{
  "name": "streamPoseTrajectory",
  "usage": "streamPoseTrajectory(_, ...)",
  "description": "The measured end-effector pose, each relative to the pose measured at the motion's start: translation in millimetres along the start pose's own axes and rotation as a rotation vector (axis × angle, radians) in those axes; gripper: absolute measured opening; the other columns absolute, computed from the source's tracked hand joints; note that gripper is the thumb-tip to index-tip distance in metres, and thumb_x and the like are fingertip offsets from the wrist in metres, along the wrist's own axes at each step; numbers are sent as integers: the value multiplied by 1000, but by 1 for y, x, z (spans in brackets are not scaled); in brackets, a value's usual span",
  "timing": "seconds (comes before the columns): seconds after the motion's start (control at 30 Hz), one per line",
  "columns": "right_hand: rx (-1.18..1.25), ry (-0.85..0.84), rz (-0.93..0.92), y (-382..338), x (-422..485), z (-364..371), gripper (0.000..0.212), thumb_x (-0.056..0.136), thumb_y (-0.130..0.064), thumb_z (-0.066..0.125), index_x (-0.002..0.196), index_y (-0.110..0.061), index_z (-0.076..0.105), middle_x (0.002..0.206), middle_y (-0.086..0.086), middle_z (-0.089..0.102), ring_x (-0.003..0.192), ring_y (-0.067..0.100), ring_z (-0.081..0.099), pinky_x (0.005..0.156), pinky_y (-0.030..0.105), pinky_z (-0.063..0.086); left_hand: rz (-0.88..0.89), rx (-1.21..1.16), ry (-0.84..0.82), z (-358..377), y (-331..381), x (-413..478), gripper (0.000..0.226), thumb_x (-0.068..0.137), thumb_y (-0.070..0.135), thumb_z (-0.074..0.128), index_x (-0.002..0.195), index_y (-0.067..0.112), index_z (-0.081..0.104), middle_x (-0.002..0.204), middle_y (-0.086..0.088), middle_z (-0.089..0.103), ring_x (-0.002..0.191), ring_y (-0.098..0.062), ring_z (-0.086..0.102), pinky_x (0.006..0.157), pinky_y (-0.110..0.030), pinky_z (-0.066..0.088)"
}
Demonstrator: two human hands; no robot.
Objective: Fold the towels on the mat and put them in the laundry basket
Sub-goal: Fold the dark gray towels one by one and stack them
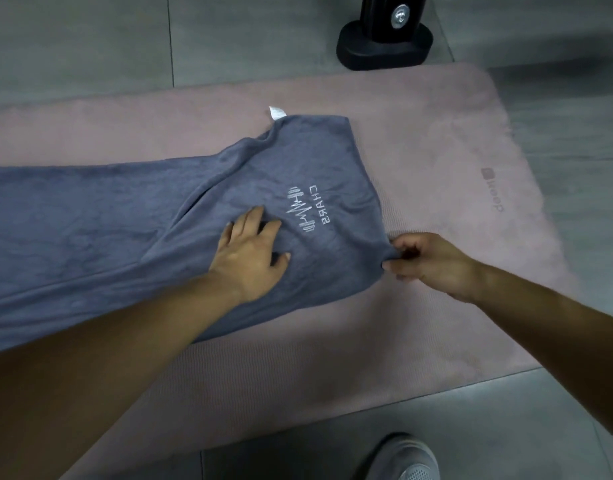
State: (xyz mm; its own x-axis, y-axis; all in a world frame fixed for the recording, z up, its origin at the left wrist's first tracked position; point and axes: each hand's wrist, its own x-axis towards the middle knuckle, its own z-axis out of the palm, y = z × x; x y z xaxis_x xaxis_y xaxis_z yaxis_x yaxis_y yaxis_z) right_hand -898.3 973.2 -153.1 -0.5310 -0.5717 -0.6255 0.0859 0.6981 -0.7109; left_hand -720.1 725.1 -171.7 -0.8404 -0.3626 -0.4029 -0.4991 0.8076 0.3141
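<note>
Grey cloth, soft like fleece, lies across the pink mat (pixel 419 323): this is the towel (pixel 107 237) I am folding, and it runs off the left side of my view. I press my left hand (pixel 249 258) flat on it, with the fingers spread wide, just beside the white logo (pixel 307 211). I think this hand is there to keep the cloth from sliding while the other hand works. My right hand (pixel 426 263) pinches the near right corner of the towel between thumb and curled fingers, at the place where the towel's edge meets the bare mat. I judge that from this grip I can lift the corner and bring it over to the left to make a fold.

So the towel is under my left palm and its corner is inside my right fingers; most of it stretches away to the left of both hands. A small white tag (pixel 277 112) sticks out at the far corner. I see no laundry basket here.
</note>
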Motion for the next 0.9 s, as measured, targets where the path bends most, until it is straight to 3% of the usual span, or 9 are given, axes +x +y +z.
streamPoseTrajectory(0.07, 172, 123, -43, -6, 1, 11, 5, 89, -5, 69, 86, -8, 71, 85, 0, 73, 80, 16, 67, 77, 29, 56, -3, -12, -1, 2, -2, -2, 67, 96, 50, 49, 154, 23, 27, 166, -7, 6, 153, -24, 4, 125, -46, 5)
streamPoseTrajectory(0.17, 714, 304, -42, -24, 0, 20, 25, 92, 2, 60, 69, -9, 57, 76, 6, 67, 76, 17, 68, 76, 31, 57, -38, -44, -32, 1, -3, -2, 64, 99, 52, 43, 155, 24, 28, 168, -6, 3, 154, -20, 0, 124, -48, 1)
streamPoseTrajectory(0.3, 832, 407, 35, -30, -1, 30, 23, 95, -5, 59, 75, -11, 50, 88, 10, 68, 81, 23, 70, 73, 43, 61, -71, -60, -143, -6, -4, 0, 66, 101, 58, 31, 158, 26, 22, 168, 1, -6, 154, -13, -8, 124, -44, -5)
streamPoseTrajectory(0.43, 407, 367, 148, 0, -9, 20, 11, 97, -15, 63, 94, -6, 59, 88, 15, 60, 64, 21, 59, 50, 29, 53, -51, -33, -169, -12, -8, 0, 64, 102, 56, 32, 158, 28, 21, 168, 1, -8, 154, -14, -9, 125, -44, -3)
streamPoseTrajectory(0.53, 69, 170, 321, 24, -24, 9, 25, 91, -30, 72, 92, -5, 67, 72, 13, 60, 51, 18, 54, 47, 25, 49, -27, 71, -163, -8, -10, -1, 68, 99, 59, 36, 158, 30, 19, 168, -1, -10, 154, -17, -11, 124, -50, -4)
streamPoseTrajectory(0.63, 7, 208, 351, 30, -30, 9, 30, 89, -38, 73, 87, -9, 67, 64, 9, 60, 49, 18, 56, 45, 23, 48, -28, 162, -144, 3, -11, -4, 74, 96, 65, 38, 158, 35, 11, 167, -2, -16, 153, -19, -17, 120, -60, -6)
streamPoseTrajectory(0.7, -74, 298, 312, 32, -26, 12, 29, 91, -37, 70, 84, -10, 65, 71, 9, 65, 59, 24, 63, 52, 28, 50, -53, 192, -131, 10, -11, -8, 78, 93, 68, 38, 158, 39, 5, 166, -1, -20, 152, -21, -18, 117, -67, -6)
streamPoseTrajectory(0.8, -493, 439, 198, 32, -23, 17, 23, 91, -37, 66, 87, -16, 57, 87, 2, 61, 79, 25, 59, 69, 29, 44, -59, 236, -119, 16, -11, -10, 84, 90, 72, 38, 157, 40, -2, 165, -2, -23, 152, -23, -19, 114, -71, -3)
streamPoseTrajectory(0.9, -710, 494, -136, 19, -17, 28, 16, 90, -31, 61, 93, -16, 58, 96, 2, 54, 87, 24, 51, 78, 35, 48, -50, 187, -120, 15, -10, -8, 84, 90, 71, 41, 158, 38, 3, 166, -4, -18, 153, -25, -15, 117, -68, -2)
